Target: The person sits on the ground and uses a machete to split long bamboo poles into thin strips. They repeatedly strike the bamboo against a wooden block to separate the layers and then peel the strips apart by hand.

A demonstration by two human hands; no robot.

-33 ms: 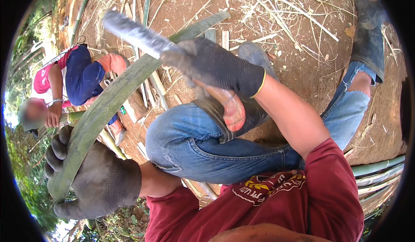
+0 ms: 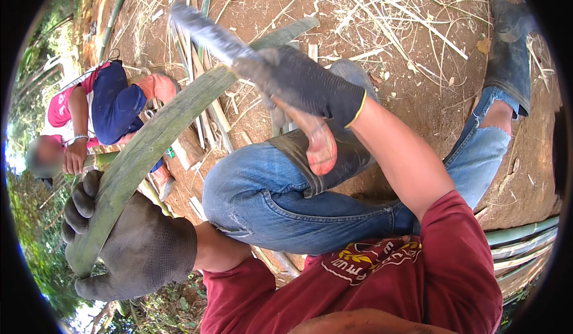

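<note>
My left hand (image 2: 140, 250), in a dark grey knit glove, grips the near end of a long green bamboo strip (image 2: 161, 132). The strip slants from lower left to upper right across my bent knee, its far end tapering above the dirt. In a black glove with a yellow cuff edge, my right hand (image 2: 298, 83) is closed around a large knife with a curved wooden handle (image 2: 322, 152). The blade (image 2: 212, 36), smeared by motion, points up and left across the strip. At the blade a pale edge shows on the bamboo; the exact contact is hidden by my glove.
At the left a person (image 2: 110, 104) sits low, a hand on a piece of bamboo. Thin shavings (image 2: 388, 18) litter the dirt, and split strips (image 2: 206, 122) lie beyond my knee. Green bamboo lengths (image 2: 522, 232) are stacked at the right. My boots (image 2: 510, 53) rest on the ground.
My right hand and the knife have shifted a little to the right, toward the strip's far end. My left hand and the bamboo strip stay almost in place.
</note>
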